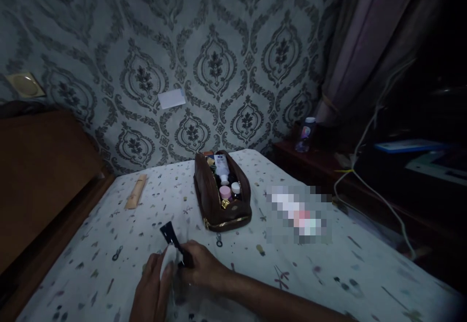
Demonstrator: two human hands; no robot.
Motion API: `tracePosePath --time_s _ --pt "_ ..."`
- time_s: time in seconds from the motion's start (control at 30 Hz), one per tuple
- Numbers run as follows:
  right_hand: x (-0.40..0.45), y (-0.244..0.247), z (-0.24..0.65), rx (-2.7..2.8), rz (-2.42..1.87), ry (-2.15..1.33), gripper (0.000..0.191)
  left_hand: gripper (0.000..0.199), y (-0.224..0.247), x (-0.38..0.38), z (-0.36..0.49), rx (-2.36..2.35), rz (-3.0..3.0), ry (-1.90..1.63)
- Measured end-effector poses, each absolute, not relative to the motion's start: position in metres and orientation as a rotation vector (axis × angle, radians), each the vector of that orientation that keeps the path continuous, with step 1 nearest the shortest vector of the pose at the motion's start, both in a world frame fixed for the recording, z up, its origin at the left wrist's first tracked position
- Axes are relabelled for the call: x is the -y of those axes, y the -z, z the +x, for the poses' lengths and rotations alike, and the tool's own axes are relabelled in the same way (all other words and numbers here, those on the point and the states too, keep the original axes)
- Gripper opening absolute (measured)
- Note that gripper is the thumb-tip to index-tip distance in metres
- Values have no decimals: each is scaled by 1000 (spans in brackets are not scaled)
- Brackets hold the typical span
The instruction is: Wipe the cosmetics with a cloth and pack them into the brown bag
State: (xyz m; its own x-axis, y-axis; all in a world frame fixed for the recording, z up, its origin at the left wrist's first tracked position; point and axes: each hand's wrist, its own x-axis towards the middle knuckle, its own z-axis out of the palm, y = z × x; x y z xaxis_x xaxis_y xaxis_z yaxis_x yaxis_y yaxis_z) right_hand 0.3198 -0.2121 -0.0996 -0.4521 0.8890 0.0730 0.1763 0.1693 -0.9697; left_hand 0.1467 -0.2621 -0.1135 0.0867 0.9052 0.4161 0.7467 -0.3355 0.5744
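Note:
My left hand is closed round a white item, perhaps a cloth or wipe. In my right hand is a dark tube, its flat end pointing up and left. The white item touches the tube near its lower part. Beyond my hands a brown toiletry bag stands unzipped on the patterned sheet. Inside it show a white tube, a pink-lidded jar, a white-capped bottle and a gold item.
A beige packet lies on the sheet at the left. Right of the bag is a pixelated patch. A clear bottle stands on a dark red ledge. A white cable hangs at the right, and a brown headboard borders the left.

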Motion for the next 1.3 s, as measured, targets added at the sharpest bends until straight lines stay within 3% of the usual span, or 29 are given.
tracePosePath --time_s 0.13,0.23,0.4,0.57,0.63,0.97,1.17,1.3 --pt "222 102 327 1871 -1173 -1194 85 42 112 258 154 -1586 2350 -956" --pt "233 110 330 1919 -1231 -1106 94 37 111 257 164 -1665 2593 -867" --pt "244 114 336 1981 -1231 -950 80 32 109 252 165 -1727 2854 -728" --pt "238 112 337 2097 -1225 -769 30 37 110 233 132 -1492 2968 -727" --pt "235 114 337 2165 -1214 -668 19 39 114 224 113 -1469 2953 -718" --pt "225 112 342 2253 -1195 -603 11 36 105 227 76 -1732 2585 -689" --pt "225 113 342 2152 -1175 -678 25 37 97 240 84 -1946 2455 -630" --pt "227 111 342 2119 -1181 -692 11 31 95 245 93 -1889 2449 -770"
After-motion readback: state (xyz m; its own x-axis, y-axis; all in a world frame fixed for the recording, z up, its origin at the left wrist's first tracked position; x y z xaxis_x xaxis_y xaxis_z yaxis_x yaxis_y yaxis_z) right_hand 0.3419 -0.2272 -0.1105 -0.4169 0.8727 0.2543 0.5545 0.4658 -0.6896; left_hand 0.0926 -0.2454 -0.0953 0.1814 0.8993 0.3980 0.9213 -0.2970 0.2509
